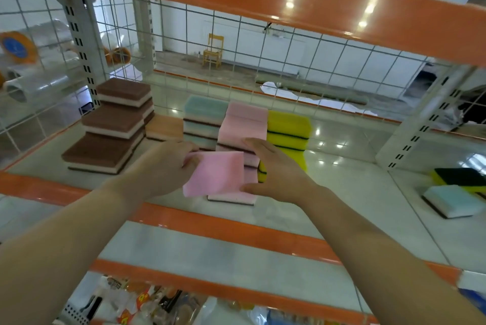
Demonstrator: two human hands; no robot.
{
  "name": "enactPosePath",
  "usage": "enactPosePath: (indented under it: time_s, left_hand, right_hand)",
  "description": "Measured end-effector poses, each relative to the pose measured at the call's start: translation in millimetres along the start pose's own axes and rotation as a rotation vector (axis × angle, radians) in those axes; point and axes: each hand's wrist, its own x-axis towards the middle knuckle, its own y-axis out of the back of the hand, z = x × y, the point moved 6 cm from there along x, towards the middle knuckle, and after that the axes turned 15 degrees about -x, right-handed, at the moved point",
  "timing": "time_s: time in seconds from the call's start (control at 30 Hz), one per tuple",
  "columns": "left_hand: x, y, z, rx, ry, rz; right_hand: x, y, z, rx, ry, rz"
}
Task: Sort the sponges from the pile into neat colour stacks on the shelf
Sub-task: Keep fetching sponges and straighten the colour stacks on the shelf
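1. A pink sponge [216, 173] is gripped by both hands, left hand [168, 166] on its left edge, right hand [276, 172] on its right.
2. It sits over the front pink stack [243, 127] on the shelf [342, 206].
3. Yellow stack [288, 130] just right; teal stack [203, 119], brown stacks [110, 135] left.

Between my two hands I hold a pale pink sponge [214, 173], plain on its face. Behind it the stack [243, 124] is the same pink, with white and dark brown bands. Right of my grip the stack [288, 130] is bright yellow with thin black lines. Left of it stand pale blue sponges [205, 108], one orange sponge [164, 127], then brown-and-white ones [110, 137]. The shelf edge [39, 187] is orange.
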Motion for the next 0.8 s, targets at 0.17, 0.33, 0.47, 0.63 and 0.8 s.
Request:
enactPosePath:
  time_s: [0.17,0.33,0.47,0.63,0.8]
  left_hand:
    - [9.6,-19.8,12.2,-0.069,0.067,-0.031]
    - [15.9,-35.7,13.9,-0.131,0.097,-0.066]
    - [17.8,-42.4,13.9,-0.184,0.135,-0.081]
    - [17.8,-37.2,-1.5,-0.196,0.181,-0.062]
    - [14.5,-24.2,-19.4,-0.107,0.227,0.0]
  right_hand:
    - [-15.2,-3.4,2.7,-0.032,0.036,-0.034]
    - [-20.1,-8.3,8.6,-0.111,0.034,-0.011]
    - [-20.8,-8.0,12.8,-0.124,0.017,0.005]
    - [-18.4,-6.2,21.2,-0.105,-0.033,0.005]
    - [-9.8,-8.5,27.1,-0.017,-0.096,0.001]
